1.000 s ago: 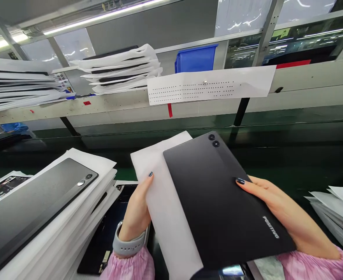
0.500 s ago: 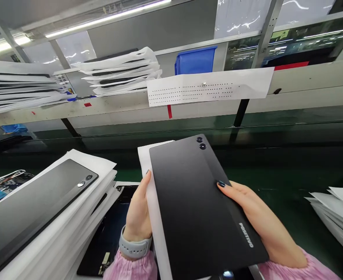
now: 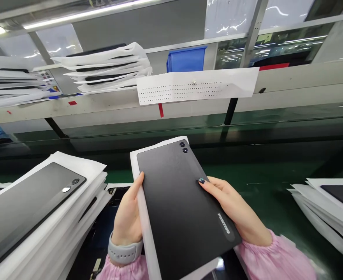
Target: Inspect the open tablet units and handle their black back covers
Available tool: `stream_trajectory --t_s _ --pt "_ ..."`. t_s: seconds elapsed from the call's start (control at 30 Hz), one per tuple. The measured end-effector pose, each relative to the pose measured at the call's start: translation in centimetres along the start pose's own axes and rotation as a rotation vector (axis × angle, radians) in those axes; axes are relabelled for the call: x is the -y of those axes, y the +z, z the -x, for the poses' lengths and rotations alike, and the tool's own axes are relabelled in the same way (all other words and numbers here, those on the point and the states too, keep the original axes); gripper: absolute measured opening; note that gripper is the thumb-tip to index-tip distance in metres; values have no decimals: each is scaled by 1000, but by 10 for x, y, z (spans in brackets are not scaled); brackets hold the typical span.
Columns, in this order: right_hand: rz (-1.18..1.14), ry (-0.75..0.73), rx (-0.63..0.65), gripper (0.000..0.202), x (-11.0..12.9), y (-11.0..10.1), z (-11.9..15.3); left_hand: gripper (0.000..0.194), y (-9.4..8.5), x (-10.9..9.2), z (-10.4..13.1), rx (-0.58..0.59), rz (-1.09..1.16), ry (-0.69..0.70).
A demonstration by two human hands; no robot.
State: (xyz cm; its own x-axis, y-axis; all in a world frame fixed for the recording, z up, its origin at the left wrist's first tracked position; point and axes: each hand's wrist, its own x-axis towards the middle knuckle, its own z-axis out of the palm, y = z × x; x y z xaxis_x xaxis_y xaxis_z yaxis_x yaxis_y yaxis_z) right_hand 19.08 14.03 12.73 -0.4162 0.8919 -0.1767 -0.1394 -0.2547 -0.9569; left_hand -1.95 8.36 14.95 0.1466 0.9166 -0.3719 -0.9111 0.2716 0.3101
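Gripping white sheet (image 3: 148, 238) plus, apparently, black panel (image 3: 180, 210) with left hand (image 3: 128, 217), panel's right edge with right hand (image 3: 232, 208); best align edges squarely.

Black tablet (image 3: 183, 210), one, lettered POSITIVO, two lenses near its far right corner; laid over a white sleeve (image 3: 146, 229) that shows along its left and far edges. Left hand (image 3: 129, 217), grey wristband (image 3: 124, 253), gripping the left edges; right hand (image 3: 229, 206) on the tablet's right edge, thumb on its back. Bench (image 3: 264, 186), dark green: sleeve stack (image 3: 69, 229) topped by a grey tablet (image 3: 34, 210), left side; second stack (image 3: 323, 214), right side. Shelf (image 3: 109, 102): two piles of sleeves (image 3: 113, 72), left; blue bin (image 3: 186, 60); dotted paper strip (image 3: 199, 87) along its front edge.
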Motion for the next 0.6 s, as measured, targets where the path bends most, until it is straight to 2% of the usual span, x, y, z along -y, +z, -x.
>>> stream_trajectory --t_s 0.1,0.17,0.27,0.37,0.43,0.5,0.6 --pt "107 -175 -187 32 -3 -10 -10 56 1 -6 2 33 15 -11" --pt "27 -192 -216 28 -6 -16 -17 57 -2 -11 3 67 10 34" --pt "-99 -54 -50 33 -12 -17 -24 65 -13 -19 1 167 -46 85" --pt "-182 77 122 30 -17 -13 -27 72 -24 -27 -2 248 -89 79" --pt "-242 118 169 23 -18 -11 -27 70 -25 -29 -4 192 -63 82" --pt "-290 135 182 16 -17 -11 -25 64 -23 -29 -5 75 -14 99" --pt "-352 136 182 15 -15 -10 -21 57 -15 -26 -5 -27 39 113"
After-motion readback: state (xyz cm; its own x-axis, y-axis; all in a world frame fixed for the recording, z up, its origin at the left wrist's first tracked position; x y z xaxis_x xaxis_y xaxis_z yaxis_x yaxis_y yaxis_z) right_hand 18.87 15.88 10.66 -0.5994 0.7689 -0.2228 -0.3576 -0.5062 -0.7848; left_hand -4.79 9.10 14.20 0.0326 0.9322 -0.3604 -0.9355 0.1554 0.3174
